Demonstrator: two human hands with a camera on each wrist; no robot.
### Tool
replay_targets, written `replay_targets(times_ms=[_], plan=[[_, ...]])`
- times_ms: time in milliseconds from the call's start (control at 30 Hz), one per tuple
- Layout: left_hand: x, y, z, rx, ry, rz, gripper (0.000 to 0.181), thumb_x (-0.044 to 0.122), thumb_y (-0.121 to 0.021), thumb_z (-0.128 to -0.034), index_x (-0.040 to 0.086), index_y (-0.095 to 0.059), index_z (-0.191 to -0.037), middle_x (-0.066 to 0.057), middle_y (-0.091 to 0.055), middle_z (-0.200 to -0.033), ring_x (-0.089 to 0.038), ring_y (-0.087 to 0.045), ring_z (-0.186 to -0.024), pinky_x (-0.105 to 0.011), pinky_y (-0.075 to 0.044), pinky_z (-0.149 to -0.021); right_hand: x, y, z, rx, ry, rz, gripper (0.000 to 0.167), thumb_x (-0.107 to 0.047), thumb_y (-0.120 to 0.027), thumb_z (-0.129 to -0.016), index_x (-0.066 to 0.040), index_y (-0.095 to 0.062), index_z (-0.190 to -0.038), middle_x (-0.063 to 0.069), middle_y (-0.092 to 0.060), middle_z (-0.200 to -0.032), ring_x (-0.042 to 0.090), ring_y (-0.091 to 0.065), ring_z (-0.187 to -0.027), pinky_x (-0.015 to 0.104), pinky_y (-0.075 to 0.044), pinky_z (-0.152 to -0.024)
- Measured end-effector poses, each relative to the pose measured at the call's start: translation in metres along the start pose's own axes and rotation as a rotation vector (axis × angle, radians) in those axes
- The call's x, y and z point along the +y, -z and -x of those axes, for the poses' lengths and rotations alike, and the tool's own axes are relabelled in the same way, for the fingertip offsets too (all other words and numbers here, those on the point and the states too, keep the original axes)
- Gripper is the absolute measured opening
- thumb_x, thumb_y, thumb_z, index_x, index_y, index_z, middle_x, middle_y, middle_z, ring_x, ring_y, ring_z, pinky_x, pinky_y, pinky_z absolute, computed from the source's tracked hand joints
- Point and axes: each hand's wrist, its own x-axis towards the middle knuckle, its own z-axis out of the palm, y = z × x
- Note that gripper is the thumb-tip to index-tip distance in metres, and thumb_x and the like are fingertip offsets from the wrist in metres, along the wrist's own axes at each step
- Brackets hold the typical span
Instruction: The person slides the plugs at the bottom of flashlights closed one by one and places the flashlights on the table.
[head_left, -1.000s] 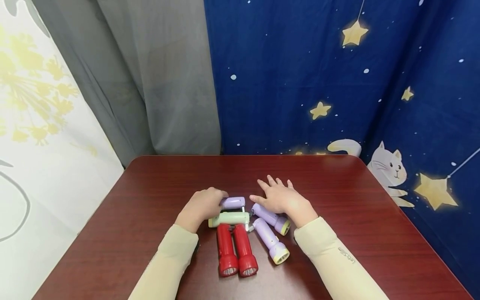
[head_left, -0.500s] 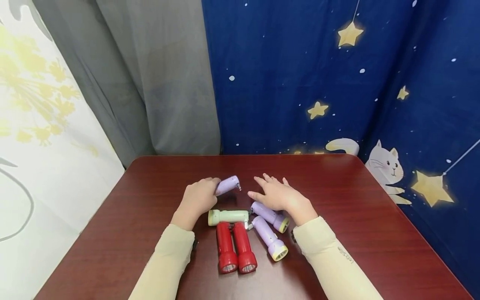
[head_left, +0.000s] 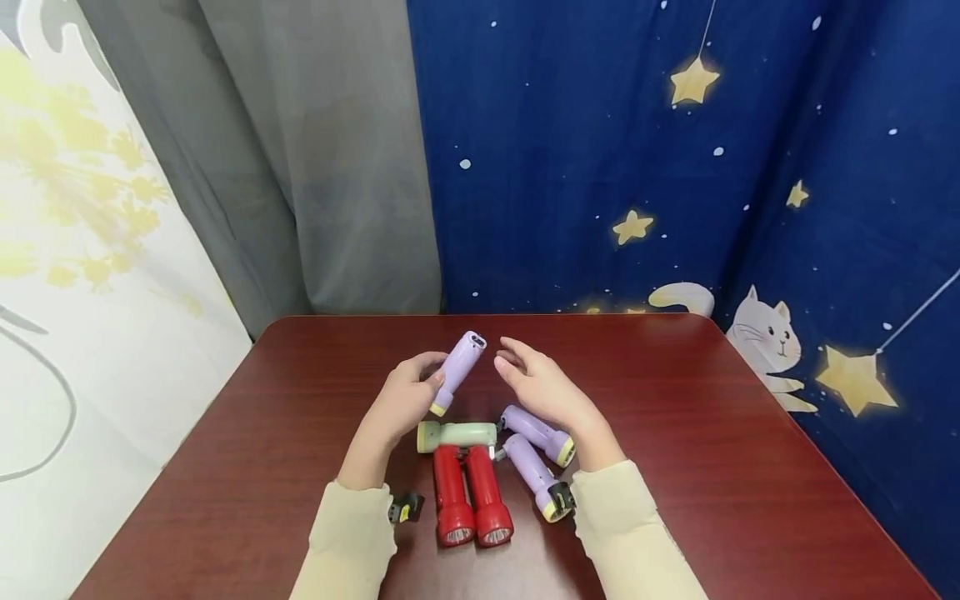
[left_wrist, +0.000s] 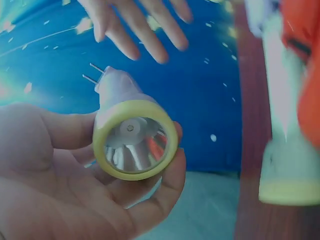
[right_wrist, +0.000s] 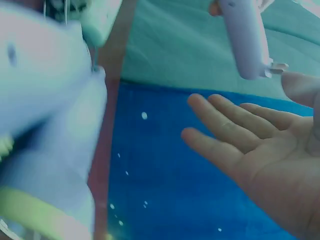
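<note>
flashlight [head_left: 459, 365] looks light, rigid, slick; i'd grip its barrel [right_wrist: 247, 42]. left hand [head_left: 402, 398] curls round it; right hand [head_left: 550, 392] loosely extended, empty.

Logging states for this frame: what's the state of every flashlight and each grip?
Held lavender flashlight: off the table, tilted, tail up, prongs out, looks unlit
Green flashlight: lying on its side
Left red flashlight: lying, looks unlit
Right red flashlight: lying, looks unlit
Farther lavender flashlight: lying
Nearer lavender flashlight: lying
Left grip: curled round the held one
Right grip: open, holding nothing
</note>
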Motion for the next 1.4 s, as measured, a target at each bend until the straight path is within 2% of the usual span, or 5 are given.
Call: replay_targets(times_ms=[267, 500, 767, 1033, 1400], plan=[[0.013, -0.015, 0.019, -0.010, 0.045, 0.278, 0.045, 0.016, -0.042, -0.1122, 0.008, -0.049, -0.156, -0.025, -0.060, -0.140, -0.034, -0.066, -0.114, -0.040, -0.062, -0.090, -0.004, -0.014, 0.004, -0.009, -0.020, -0.418, 0.050, -0.015, -0.052, -0.112, -0.002, -0.043, -0.160, 0.024, -0.061, -0.151, 0.036, -0.072, -0.125, 0.047, -0.060, -0.103], [0.014, -0.028, 0.026, -0.043, 0.028, 0.391, 0.040, 0.010, -0.038, -0.1122, 0.012, -0.038, -0.152, -0.029, -0.060, -0.134, -0.028, -0.076, -0.093, -0.043, -0.066, -0.087, 0.000, -0.021, 0.006, -0.004, -0.029, -0.544, 0.052, -0.009, -0.057, -0.109, 0.005, -0.044, -0.157, 0.031, -0.062, -0.144, 0.019, -0.074, -0.109, 0.039, -0.064, -0.096], [0.018, -0.037, 0.029, -0.025, -0.021, 0.255, 0.041, 0.016, -0.050, -0.1108, 0.007, -0.048, -0.151, -0.023, -0.066, -0.132, -0.028, -0.070, -0.104, -0.036, -0.062, -0.084, 0.004, -0.023, 0.007, -0.001, -0.066, -0.606, 0.051, -0.005, -0.058, -0.106, 0.012, -0.043, -0.152, 0.028, -0.062, -0.134, 0.011, -0.069, -0.098, 0.034, -0.064, -0.091], [0.022, -0.039, 0.027, -0.037, -0.046, 0.149, 0.058, 0.018, -0.070, -0.1014, 0.004, -0.047, -0.153, -0.021, -0.064, -0.141, -0.036, -0.071, -0.116, -0.048, -0.064, -0.095, 0.000, -0.022, 0.011, 0.067, -0.085, -0.659, 0.053, -0.006, -0.068, -0.101, 0.005, -0.046, -0.148, 0.031, -0.065, -0.138, 0.011, -0.075, -0.095, 0.035, -0.065, -0.092], [0.017, -0.035, 0.025, 0.008, -0.058, 0.089, 0.054, 0.016, -0.077, -0.0962, 0.000, -0.058, -0.145, -0.019, -0.074, -0.128, -0.028, -0.076, -0.106, -0.046, -0.065, -0.093, -0.009, -0.027, 0.013, 0.175, -0.044, -0.373, 0.059, -0.016, -0.084, -0.091, -0.011, -0.057, -0.144, 0.014, -0.079, -0.119, 0.020, -0.077, -0.102, 0.038, -0.064, -0.090]])
